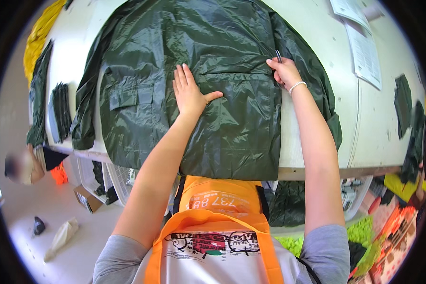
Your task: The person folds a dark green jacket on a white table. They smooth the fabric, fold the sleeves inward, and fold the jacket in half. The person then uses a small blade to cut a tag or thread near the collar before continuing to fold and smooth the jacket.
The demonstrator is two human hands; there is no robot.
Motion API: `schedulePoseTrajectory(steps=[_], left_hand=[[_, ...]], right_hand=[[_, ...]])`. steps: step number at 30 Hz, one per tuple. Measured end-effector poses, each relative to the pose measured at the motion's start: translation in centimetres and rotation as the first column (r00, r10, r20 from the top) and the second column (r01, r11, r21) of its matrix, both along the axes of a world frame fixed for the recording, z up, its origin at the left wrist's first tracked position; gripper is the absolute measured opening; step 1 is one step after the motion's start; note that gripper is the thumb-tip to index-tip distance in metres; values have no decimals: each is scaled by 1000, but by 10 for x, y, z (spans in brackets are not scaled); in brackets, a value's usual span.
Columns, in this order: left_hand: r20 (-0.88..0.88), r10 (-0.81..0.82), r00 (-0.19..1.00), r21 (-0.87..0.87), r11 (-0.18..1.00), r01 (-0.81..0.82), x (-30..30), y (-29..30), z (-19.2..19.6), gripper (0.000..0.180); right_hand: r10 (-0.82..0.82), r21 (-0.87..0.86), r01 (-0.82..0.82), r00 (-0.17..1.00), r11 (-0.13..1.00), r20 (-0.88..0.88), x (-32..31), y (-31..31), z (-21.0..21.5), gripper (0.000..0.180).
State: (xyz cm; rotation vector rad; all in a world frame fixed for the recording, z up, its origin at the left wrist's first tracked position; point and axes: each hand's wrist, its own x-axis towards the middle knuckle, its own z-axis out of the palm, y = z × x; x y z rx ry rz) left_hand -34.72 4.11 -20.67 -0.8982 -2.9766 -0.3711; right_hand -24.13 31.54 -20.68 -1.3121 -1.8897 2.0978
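Observation:
A dark green, shiny raincoat (232, 118) lies spread across the white table, its lower hem hanging over the near edge. My left hand (188, 92) rests flat on the middle of the coat, fingers stretched and thumb out to the right. By the coat's right side, my right hand (286, 75) is closed, with thumb and forefinger at the end of a pocket seam. From its grip sticks a small pair of thread snips (278, 56), slim and dark; most of it is hidden. A pocket flap (131, 98) shows on the coat's left half.
Printed sheets (364, 52) lie at the table's far right. Folded dark green pieces (60, 112) sit at its left edge, more (402, 105) at its right. White plastic crates (116, 182) stand below. Another person (26, 165) is at the left.

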Motion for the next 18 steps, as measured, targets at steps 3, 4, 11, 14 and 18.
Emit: schedulePoseTrajectory(steps=[3,4,11,14,18], left_hand=[[-35,80,996,-35,996,-81,13,0,-1,133],[-44,96,994,-60,993,-99,16,3,1,131],[-107,61,992,-5,998,-62,46,15,20,109],[-169,-213,962,163,957,240,93,19,50,87],[160,-543,825,478,773,416,167,72,68,67]], right_hand=[[43,-12,-44,998,999,-50,7,-1,-1,22],[44,16,-43,997,999,-58,8,1,1,23],[333,545,-108,882,831,-333,119,-40,103,21],[-128,686,283,955,670,-269,206,6,101,38],[-418,258,385,905,886,84,285,22,58,38]])
